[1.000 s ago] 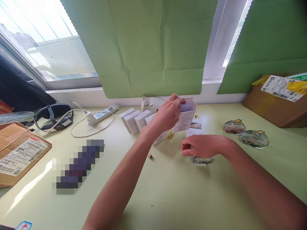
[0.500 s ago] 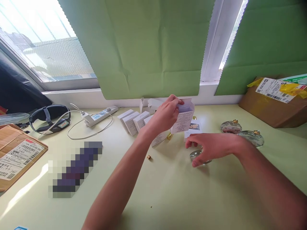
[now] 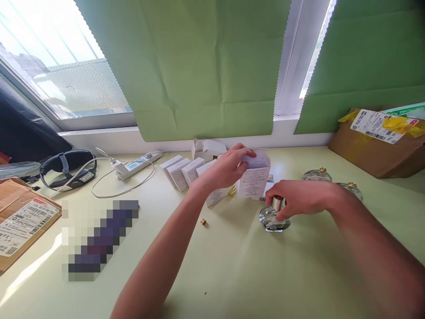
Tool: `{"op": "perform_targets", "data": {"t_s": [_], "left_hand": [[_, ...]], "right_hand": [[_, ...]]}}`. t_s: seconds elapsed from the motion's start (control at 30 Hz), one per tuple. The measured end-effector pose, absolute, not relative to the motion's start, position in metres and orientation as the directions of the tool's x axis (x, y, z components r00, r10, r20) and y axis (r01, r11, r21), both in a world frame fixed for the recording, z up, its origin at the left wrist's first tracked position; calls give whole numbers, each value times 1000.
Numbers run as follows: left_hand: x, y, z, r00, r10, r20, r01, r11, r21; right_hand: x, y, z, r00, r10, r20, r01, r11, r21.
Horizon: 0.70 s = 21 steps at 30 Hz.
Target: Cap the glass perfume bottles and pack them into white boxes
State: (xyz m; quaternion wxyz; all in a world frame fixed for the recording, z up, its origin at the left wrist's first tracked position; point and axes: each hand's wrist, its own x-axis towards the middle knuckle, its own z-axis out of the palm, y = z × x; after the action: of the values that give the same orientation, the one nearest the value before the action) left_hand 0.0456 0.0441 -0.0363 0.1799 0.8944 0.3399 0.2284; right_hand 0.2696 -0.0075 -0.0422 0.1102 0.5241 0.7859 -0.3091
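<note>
My left hand (image 3: 232, 166) grips the upper edge of a white printed carton (image 3: 254, 181), which stands upright with its top open. In front of it to the right, my right hand (image 3: 299, 199) has its fingers around the gold cap of a round clear glass perfume bottle (image 3: 274, 221) standing on the table. Two more glass bottles, one at the back (image 3: 317, 175) and one partly behind my right wrist (image 3: 355, 190), stand further right. A small gold cap (image 3: 203, 222) lies on the table, and another gold piece (image 3: 232, 192) rests beside the carton.
Several closed white boxes (image 3: 179, 175) stand in a row left of the carton, with opened packaging (image 3: 212, 148) behind. A power strip (image 3: 133, 166), headset strap (image 3: 68, 170) and cardboard parcel (image 3: 28, 221) are at left. A brown carton (image 3: 375, 150) sits back right.
My right hand has lowered from above the bottle and closed on its cap; the bottle now stands upright. My left hand and the carton have come down slightly.
</note>
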Motion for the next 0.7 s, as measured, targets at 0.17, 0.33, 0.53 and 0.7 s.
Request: {"op": "perform_targets", "data": {"t_s": [0.17, 0.33, 0.53, 0.7], "left_hand": [[47, 37, -26, 752, 623, 215, 452, -725, 519], [53, 27, -21, 834, 529, 158, 347, -725, 595], [63, 26, -33, 898, 436, 59, 315, -730, 607], [61, 31, -33, 915, 401, 37, 300, -739, 603]], "right_hand": [[302, -27, -6, -532, 802, -272, 763, 315, -565], [324, -45, 14, -234, 947, 220, 830, 312, -461], [311, -43, 16, -251, 933, 256, 821, 346, -454], [303, -38, 14, -329, 933, 148, 830, 360, -425]]}}
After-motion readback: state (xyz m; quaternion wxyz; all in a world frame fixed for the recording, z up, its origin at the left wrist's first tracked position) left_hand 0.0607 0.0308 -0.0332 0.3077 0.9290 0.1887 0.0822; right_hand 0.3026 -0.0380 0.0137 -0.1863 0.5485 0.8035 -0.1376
